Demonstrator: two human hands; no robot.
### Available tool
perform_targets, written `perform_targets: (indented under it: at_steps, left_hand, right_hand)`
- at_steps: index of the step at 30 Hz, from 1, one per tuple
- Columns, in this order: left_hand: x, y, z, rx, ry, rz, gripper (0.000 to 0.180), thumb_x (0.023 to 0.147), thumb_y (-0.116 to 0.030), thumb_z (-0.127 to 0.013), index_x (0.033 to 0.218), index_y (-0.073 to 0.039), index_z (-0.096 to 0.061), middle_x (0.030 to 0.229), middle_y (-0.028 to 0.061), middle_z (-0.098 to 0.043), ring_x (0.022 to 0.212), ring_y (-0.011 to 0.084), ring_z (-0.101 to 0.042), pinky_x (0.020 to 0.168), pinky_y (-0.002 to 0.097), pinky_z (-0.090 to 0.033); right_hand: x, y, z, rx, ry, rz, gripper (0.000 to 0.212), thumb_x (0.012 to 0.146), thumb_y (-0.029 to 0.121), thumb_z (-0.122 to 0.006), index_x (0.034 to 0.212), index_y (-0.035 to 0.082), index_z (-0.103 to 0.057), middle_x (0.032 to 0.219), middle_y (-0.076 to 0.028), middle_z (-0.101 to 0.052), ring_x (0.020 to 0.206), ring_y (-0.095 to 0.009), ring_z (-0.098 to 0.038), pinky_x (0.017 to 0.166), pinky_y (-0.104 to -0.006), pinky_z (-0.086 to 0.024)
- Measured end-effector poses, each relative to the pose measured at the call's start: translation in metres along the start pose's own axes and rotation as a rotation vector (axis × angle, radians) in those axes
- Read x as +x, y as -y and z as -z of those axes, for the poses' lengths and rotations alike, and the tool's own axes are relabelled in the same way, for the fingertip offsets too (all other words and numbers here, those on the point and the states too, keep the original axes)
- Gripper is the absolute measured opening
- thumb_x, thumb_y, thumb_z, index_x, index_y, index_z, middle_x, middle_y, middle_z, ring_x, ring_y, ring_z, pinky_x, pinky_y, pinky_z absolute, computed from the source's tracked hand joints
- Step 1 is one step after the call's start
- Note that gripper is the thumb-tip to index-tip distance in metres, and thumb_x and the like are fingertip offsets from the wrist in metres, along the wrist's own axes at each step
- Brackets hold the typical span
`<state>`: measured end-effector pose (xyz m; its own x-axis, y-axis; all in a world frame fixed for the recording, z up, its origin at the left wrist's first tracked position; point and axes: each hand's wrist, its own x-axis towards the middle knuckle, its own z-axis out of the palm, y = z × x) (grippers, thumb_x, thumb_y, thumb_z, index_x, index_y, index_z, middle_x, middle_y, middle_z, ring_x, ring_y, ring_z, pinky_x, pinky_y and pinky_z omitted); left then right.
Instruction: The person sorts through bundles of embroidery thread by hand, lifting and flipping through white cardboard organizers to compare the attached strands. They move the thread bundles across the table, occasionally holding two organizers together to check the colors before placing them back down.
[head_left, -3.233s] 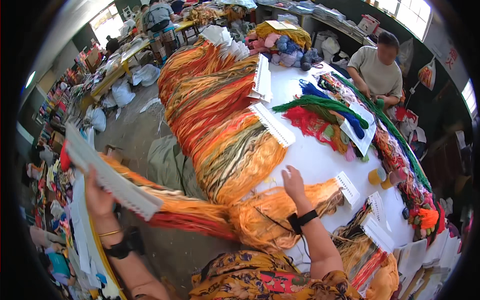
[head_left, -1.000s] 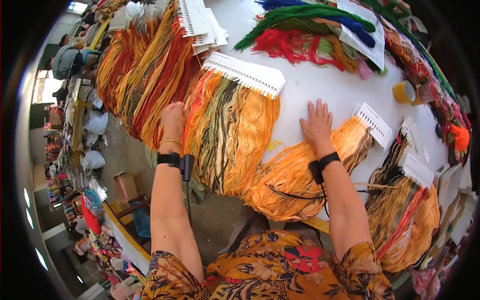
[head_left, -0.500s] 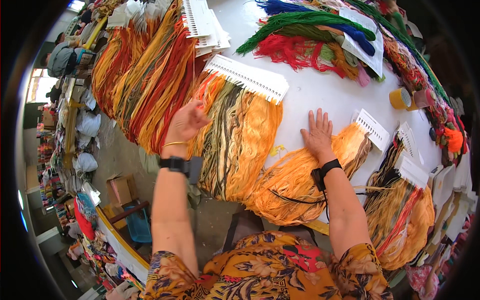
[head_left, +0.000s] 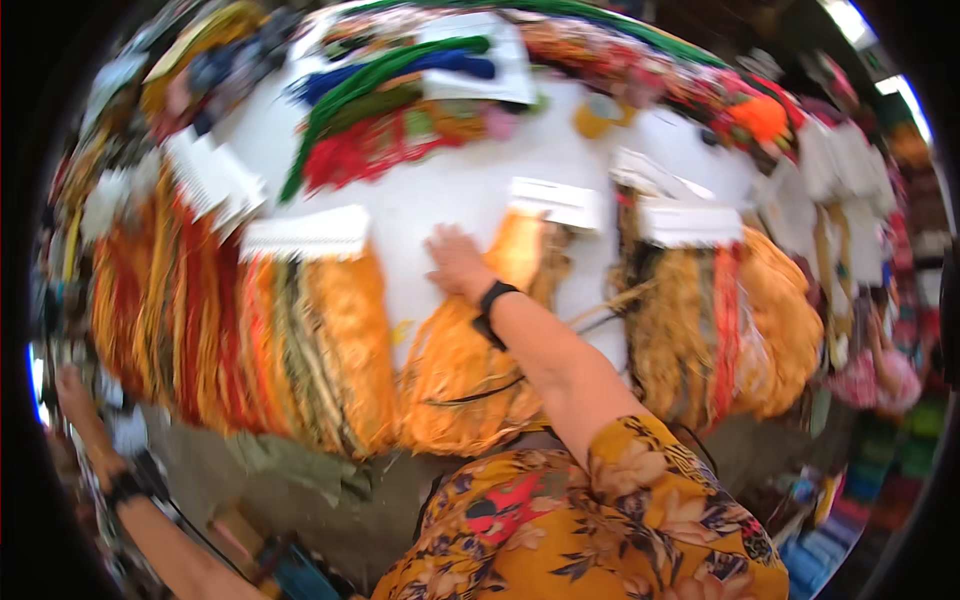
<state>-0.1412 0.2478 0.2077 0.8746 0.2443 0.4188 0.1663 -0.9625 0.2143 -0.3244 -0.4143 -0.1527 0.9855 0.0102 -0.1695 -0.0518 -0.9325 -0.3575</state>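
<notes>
**Orange yarn beneath the right wrist**

In the head view, the orange yarn bundle (head_left: 450,345) lies on the white table (head_left: 432,190), topped by a white card (head_left: 555,204). The right hand (head_left: 460,264) rests just left of it, fingers loosely spread, pinching nothing visible. The left hand (head_left: 76,394) is well left of it, nearest a red-and-orange bundle (head_left: 170,320); blur hides its fingers' state. The strands look soft, light and tangle-prone; the card seems the surer hold. A green hank (head_left: 335,115) lies beyond it, floor (head_left: 398,490) on its near side.
</notes>
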Motion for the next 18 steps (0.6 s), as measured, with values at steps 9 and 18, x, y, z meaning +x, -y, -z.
perform_targets:
  at_steps: [9,18]
  left_hand:
    - [-0.453,-0.194,-0.076,-0.822,0.752,0.406,0.009,0.089,-0.011,-0.055,0.095,-0.004,-0.058,0.087,-0.0011,-0.054,0.076,0.0093,-0.047,0.07,0.0234,-0.038]
    - [-0.586,-0.264,-0.041,-0.841,0.934,0.735,0.014,0.09,-0.013,-0.057,0.101,-0.004,-0.058,0.091,0.0015,-0.063,0.073,0.006,-0.054,0.059,0.0173,-0.039]
  right_hand:
    - [-0.107,-0.128,0.172,0.277,-0.137,0.137,0.032,0.083,0.008,-0.051,0.114,0.002,-0.056,0.117,-0.018,-0.056,0.109,-0.034,-0.052,0.096,-0.0391,-0.041]
    - [-0.241,-0.362,0.202,-0.394,0.04,-0.413,0.072,0.07,0.021,-0.073,0.134,0.018,-0.04,0.139,-0.015,-0.036,0.129,-0.034,-0.034,0.101,-0.0453,-0.035]
